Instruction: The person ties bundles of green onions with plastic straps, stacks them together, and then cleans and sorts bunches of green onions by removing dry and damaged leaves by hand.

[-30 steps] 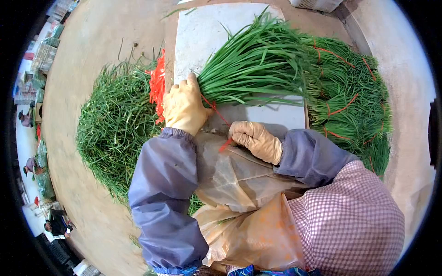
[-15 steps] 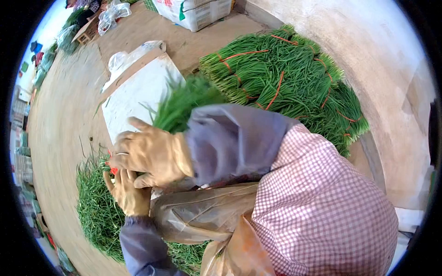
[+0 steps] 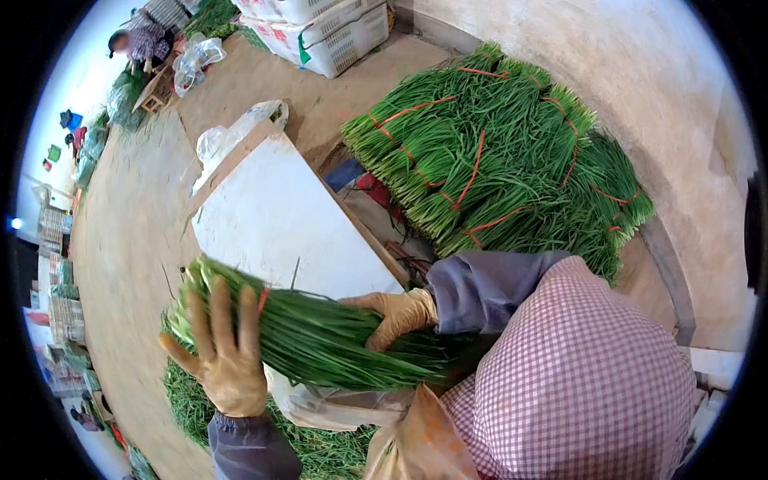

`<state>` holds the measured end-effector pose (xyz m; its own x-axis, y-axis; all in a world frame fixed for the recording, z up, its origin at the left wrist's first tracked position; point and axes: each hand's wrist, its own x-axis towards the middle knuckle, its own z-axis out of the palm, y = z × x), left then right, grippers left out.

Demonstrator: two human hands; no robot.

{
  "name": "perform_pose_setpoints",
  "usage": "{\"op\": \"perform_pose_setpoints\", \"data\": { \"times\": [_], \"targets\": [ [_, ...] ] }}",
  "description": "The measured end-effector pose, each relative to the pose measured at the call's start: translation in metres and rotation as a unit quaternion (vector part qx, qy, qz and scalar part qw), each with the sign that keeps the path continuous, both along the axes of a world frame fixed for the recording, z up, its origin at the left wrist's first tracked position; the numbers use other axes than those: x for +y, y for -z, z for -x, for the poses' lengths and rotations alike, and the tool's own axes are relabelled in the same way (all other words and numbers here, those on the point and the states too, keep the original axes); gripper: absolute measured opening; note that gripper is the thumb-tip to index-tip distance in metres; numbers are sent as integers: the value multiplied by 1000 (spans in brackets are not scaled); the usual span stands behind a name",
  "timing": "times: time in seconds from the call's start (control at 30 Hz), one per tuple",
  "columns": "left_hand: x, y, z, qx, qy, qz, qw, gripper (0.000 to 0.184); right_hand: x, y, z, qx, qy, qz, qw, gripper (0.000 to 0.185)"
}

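Observation:
A bundle of green stalks (image 3: pixel 320 336), tied with a red band near its pale cut ends, lies across in front of me over the near end of the white board (image 3: pixel 280 216). My left hand (image 3: pixel 228 360), in a yellowish glove, has its fingers spread against the banded end. My right hand (image 3: pixel 396 316), gloved too, is wrapped round the leafy part of the bundle, its fingers partly hidden. Below the bundle is a loose pile of greens (image 3: pixel 320 448), partly covered by my left arm and the plastic apron.
Several red-banded bundles (image 3: pixel 488 168) are stacked right of the board, beside the wall (image 3: pixel 664 104). White crates (image 3: pixel 344 44) stand at the top. A clear plastic bag (image 3: pixel 196 60) lies on the floor near a wooden stool (image 3: pixel 156 92). A person (image 3: pixel 144 44) is at the upper left.
The view has swung toward the stacked bundles. The bundle has turned, its cut ends now pointing left. My right hand has left my left hand and holds the leafy part; my left fingers have spread.

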<state>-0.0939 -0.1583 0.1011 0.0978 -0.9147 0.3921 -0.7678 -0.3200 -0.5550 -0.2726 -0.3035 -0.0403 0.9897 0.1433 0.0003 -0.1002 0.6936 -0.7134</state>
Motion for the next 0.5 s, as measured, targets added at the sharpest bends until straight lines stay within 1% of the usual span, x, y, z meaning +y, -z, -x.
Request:
{"op": "perform_pose_setpoints", "data": {
  "times": [0.03, 0.07, 0.1, 0.13, 0.17, 0.2, 0.23, 0.27, 0.3, 0.37, 0.4, 0.47, 0.5],
  "targets": [
    [-10, -1, 4, 4, -39, 26, 999, 60, -3, -6, 4, 12, 36, -1, 999, 91],
    [-14, -14, 7, -68, -172, -40, 982, 72, -5, -13, 7, 24, 72, -3, 997, 88],
    [-16, -17, 6, 76, -104, 76, 989, 72, -8, -24, 9, 34, 107, -7, 994, 85],
    [-19, -18, 4, 218, -31, 189, 957, 72, -12, -31, 9, 10, 145, 3, 989, 85],
    [-23, -18, 3, 353, 44, 293, 888, 72, -17, -36, 9, -5, 163, 22, 986, 85],
    [-19, -14, 10, 554, 40, 347, 756, 67, -22, -40, 10, -18, 181, 41, 982, 85],
    [-17, 0, 5, 696, 43, 369, 614, 65, -26, -43, 12, -30, 197, 60, 978, 85],
    [-15, 19, -5, 811, 40, 377, 446, 64, -25, -48, 16, -26, 211, 78, 974, 87],
    [-19, 25, -7, 891, 35, 369, 261, 64, -24, -45, 15, -40, 184, 85, 978, 88],
    [-25, 39, 30, 870, 33, 346, 350, 63, -20, -40, 9, -67, 132, 97, 984, 91],
    [-29, 37, 43, 867, 102, 319, 370, 64, -17, -42, 11, -98, 133, 104, 981, 98],
    [-31, 37, 41, 862, 73, 315, 390, 65, -23, -26, 8, -87, 90, 234, 964, 105],
    [-30, 39, 38, 860, 58, 313, 400, 66, -28, -29, 8, -81, 68, 298, 949, 110]
  ]
}}
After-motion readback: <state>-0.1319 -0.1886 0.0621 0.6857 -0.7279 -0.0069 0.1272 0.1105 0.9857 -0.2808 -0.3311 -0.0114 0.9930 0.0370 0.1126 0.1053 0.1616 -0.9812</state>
